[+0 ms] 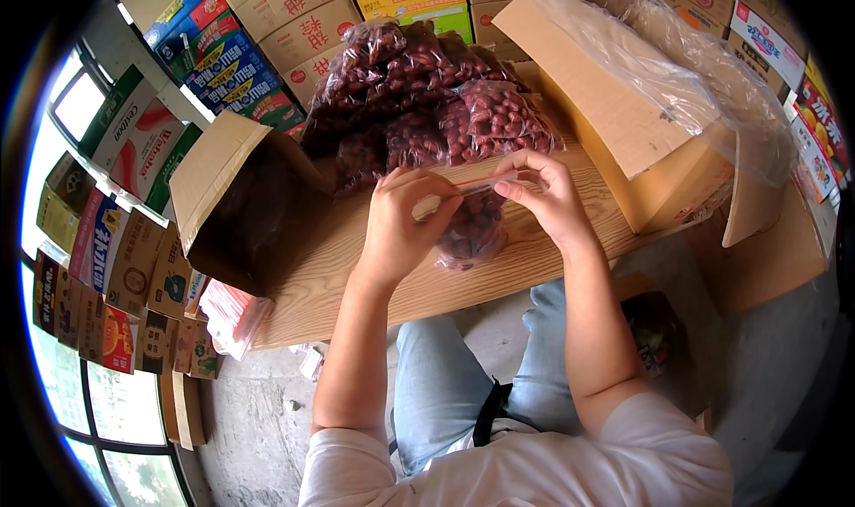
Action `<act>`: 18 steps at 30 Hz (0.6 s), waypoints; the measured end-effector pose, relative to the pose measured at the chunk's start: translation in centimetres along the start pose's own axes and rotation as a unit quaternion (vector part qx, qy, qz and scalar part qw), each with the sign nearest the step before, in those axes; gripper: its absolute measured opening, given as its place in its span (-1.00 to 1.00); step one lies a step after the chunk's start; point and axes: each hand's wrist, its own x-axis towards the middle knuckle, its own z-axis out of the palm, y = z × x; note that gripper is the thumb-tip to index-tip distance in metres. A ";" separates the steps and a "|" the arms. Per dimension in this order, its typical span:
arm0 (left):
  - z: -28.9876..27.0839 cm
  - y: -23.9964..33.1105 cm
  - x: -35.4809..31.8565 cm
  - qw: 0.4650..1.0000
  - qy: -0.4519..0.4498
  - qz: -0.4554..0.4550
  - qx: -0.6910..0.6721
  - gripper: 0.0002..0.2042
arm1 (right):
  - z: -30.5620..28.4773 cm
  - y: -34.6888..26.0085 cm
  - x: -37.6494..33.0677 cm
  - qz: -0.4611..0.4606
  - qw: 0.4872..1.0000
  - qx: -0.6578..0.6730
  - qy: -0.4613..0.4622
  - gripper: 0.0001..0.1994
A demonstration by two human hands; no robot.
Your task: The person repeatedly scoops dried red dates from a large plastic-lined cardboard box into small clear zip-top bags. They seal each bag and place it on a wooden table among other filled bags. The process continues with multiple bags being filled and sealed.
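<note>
Both my hands are at the top edge of a clear zip bag (472, 235) partly filled with dark red dates, near the front edge of the wooden table. My left hand (408, 213) pinches the left end of the bag's reddish seal strip. At the strip's right end, my right hand (545, 195) grips the bag between thumb and fingers. The bag hangs upright below my fingers; whether its bottom touches the table I cannot tell. Just behind it lies a large heap of filled date bags (427, 97).
An open cardboard box (214, 169) lies at the table's left, with a stack of flat bags with red strips (233, 316) beside it. A larger open carton (614, 106) with a plastic liner stands right. Stacked cartons (294, 17) line the back; the wooden table (356, 302) is before my knees.
</note>
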 end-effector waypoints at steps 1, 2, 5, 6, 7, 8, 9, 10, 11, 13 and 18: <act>0.0 0.1 0.0 1.000 0.001 0.003 0.001 -0.92 | 0.0 0.1 0.0 -0.003 1.000 -0.011 -0.012 -0.91; 0.0 0.1 0.1 1.000 0.003 0.005 0.003 -0.92 | 0.0 0.2 0.0 -0.003 1.000 -0.014 -0.018 -0.90; 0.0 0.3 0.0 1.000 0.003 0.011 0.009 -0.92 | 0.0 0.3 -0.1 -0.003 0.999 -0.017 -0.028 -0.89; 0.0 0.3 0.0 1.000 0.003 0.013 0.011 -0.92 | 0.0 0.4 -0.2 -0.002 1.000 -0.015 -0.026 -0.90; 0.0 0.3 0.0 1.000 0.005 0.012 0.012 -0.92 | 0.0 0.4 -0.2 -0.001 1.000 -0.014 -0.023 -0.90; 0.0 0.4 0.0 1.000 0.008 0.011 0.014 -0.92 | 0.2 0.3 -0.2 -0.007 1.000 -0.015 -0.024 -0.91; 0.0 0.4 -0.1 1.000 0.010 0.010 0.014 -0.92 | 0.4 0.0 -0.1 -0.012 1.000 -0.016 -0.024 -0.92; 0.0 0.4 -0.1 1.000 0.010 0.009 0.013 -0.92 | 0.6 -0.2 -0.1 -0.017 0.999 -0.017 -0.024 -0.92; 0.0 0.4 -0.1 1.000 0.009 0.008 0.011 -0.92 | 0.8 -0.1 -0.1 -0.025 0.999 -0.024 -0.027 -0.93; 0.0 0.5 0.0 1.000 0.009 0.010 0.014 -0.92 | 1.0 0.1 -0.2 -0.042 0.998 -0.038 -0.031 -0.93; 0.0 0.6 -0.1 1.000 0.009 0.012 0.025 -0.92 | 1.1 -0.2 -0.3 -0.041 0.998 -0.043 -0.033 -0.93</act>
